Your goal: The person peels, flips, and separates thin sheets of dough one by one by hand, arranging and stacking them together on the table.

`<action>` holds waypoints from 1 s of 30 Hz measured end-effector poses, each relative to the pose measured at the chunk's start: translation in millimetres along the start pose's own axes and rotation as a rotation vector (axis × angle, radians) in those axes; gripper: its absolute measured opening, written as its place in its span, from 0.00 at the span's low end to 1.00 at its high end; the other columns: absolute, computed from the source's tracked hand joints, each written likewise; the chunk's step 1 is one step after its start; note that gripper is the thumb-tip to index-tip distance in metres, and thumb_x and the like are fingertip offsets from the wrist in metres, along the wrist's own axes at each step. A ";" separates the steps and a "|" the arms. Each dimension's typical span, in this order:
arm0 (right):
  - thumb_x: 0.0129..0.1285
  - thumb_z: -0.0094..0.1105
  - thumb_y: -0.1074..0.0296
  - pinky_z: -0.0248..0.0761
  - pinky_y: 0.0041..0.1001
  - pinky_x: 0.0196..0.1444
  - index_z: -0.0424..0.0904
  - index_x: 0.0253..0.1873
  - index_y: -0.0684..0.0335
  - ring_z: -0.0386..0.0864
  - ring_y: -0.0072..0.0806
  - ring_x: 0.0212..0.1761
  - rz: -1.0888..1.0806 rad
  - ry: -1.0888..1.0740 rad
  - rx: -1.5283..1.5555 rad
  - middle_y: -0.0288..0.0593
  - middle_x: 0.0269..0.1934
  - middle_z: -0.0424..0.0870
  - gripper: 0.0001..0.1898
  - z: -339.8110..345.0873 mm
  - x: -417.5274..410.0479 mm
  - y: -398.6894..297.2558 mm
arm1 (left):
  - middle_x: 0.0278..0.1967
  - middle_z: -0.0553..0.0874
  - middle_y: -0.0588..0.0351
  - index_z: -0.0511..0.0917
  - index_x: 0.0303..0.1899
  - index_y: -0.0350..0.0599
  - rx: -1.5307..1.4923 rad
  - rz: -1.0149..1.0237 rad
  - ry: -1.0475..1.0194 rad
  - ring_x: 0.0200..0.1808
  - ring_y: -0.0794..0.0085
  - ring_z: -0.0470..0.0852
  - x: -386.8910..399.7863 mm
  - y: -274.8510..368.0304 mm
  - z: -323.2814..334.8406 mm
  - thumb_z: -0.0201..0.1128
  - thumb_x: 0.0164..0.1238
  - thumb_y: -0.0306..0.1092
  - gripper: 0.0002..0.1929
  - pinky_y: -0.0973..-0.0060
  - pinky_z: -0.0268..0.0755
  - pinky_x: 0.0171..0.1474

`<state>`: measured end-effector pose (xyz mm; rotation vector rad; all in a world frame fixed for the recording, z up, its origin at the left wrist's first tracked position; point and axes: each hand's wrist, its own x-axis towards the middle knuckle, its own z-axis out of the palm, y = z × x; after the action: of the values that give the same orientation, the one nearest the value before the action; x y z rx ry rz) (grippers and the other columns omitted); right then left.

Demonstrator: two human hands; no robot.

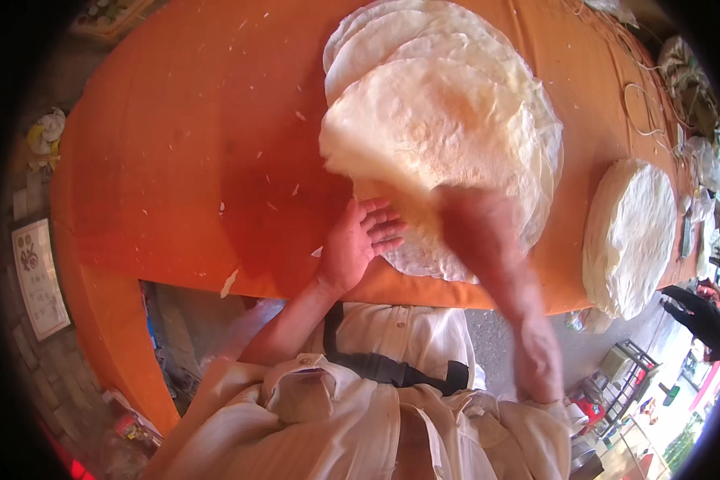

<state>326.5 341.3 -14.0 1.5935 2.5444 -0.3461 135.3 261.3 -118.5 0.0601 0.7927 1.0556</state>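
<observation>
Large thin round flatbreads (pixel 420 114) lie in an overlapping pile before me on a table covered with orange cloth (pixel 156 150). The top sheet's near edge is blurred and looks raised or folded. My right hand (pixel 477 219), blurred, is at that edge; whether its fingers grip the sheet I cannot tell. My left hand (pixel 372 231) is at the near left edge of the pile, palm partly turned up, fingers apart, holding nothing. A second round stack of flatbreads (pixel 630 240) stands at the table's right end.
White cords (pixel 642 111) and plastic bags (pixel 705 165) lie along the table's far right side. Small dough scraps (pixel 229 283) dot the cloth. A metal rack (pixel 627 378) stands on the floor at lower right. A person in dark clothes (pixel 702 321) is at far right.
</observation>
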 end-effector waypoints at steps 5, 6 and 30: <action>0.62 0.51 0.79 0.77 0.35 0.43 0.83 0.50 0.66 0.85 0.46 0.39 0.250 0.697 -0.001 0.52 0.40 0.86 0.14 -161.9 -44.3 21.5 | 0.57 0.78 0.45 0.69 0.60 0.40 0.208 -0.052 0.063 0.59 0.53 0.79 9.2 -3.2 -0.2 0.45 0.78 0.53 0.25 0.55 0.71 0.63; 0.61 0.52 0.80 0.77 0.35 0.46 0.83 0.50 0.67 0.85 0.45 0.41 0.179 0.694 -0.011 0.51 0.41 0.86 0.14 -162.3 -55.6 22.8 | 0.54 0.79 0.46 0.69 0.59 0.39 0.230 -0.056 0.065 0.55 0.58 0.81 4.5 0.2 1.7 0.48 0.78 0.49 0.23 0.61 0.74 0.58; 0.55 0.61 0.69 0.74 0.44 0.37 0.74 0.38 0.64 0.80 0.47 0.37 -0.015 0.176 0.460 0.50 0.33 0.80 0.08 66.8 -50.1 -21.7 | 0.53 0.83 0.51 0.72 0.60 0.41 0.118 -0.123 -0.024 0.51 0.62 0.85 -19.5 4.5 17.4 0.49 0.76 0.39 0.18 0.62 0.80 0.53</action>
<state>327.7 271.5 -64.7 1.8186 2.7507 -0.8847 137.6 253.6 -93.2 0.1225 0.8261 0.8901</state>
